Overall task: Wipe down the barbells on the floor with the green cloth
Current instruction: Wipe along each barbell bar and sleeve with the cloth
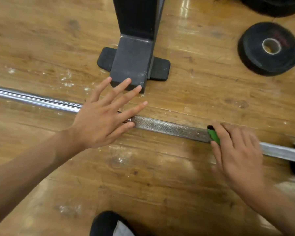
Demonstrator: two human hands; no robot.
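The bar (170, 128) lies flat on the floor (160, 176). The cloth (214, 136) sits on it at the right end of its knurled stretch, with only a green edge showing. Your right hand (237, 150) has its grip curled over cloth and bar together, likely so the cloth wraps the steel. Your left hand (106, 116) is over the bar where the knurl meets smooth chrome. Its grip is wide, fingers spread straight and holding nothing, probably to stop the bar rolling. Beyond the bar stands a black rack foot (131, 65), with a plate (269, 48) further right. On your side of the bar is a shoe (104, 223).
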